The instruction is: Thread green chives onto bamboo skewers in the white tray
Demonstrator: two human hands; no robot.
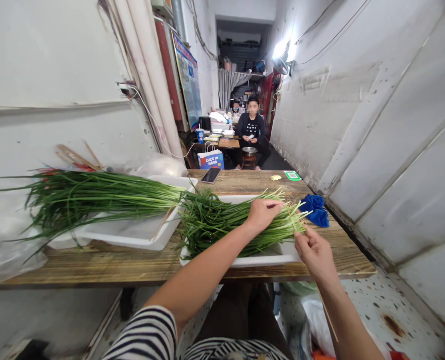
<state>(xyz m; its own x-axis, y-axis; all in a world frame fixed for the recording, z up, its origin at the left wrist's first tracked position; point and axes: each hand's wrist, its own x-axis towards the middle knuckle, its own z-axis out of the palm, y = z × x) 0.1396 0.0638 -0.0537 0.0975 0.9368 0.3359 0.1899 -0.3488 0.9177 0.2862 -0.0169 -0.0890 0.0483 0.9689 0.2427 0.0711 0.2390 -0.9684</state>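
A heap of green chives (222,220) lies across a white tray (262,261), pale stalk ends pointing right. Over those ends is my left hand (264,215), thumb and fingertips pinched together. What they grip is too small to make out. At the tray's right end, my right hand (316,250) is closed around a thin bamboo skewer (329,317), whose long end slants down below the wrist. The skewer's upper part near the stalk ends is hard to tell apart from them.
Left of me, a second white tray (158,242) carries more chives (105,197), with a loose stick (162,222). A phone (210,175), blue cloth (315,210) and green-framed card (292,176) lie on the wooden table (132,267). A seated person (251,127) is beyond.
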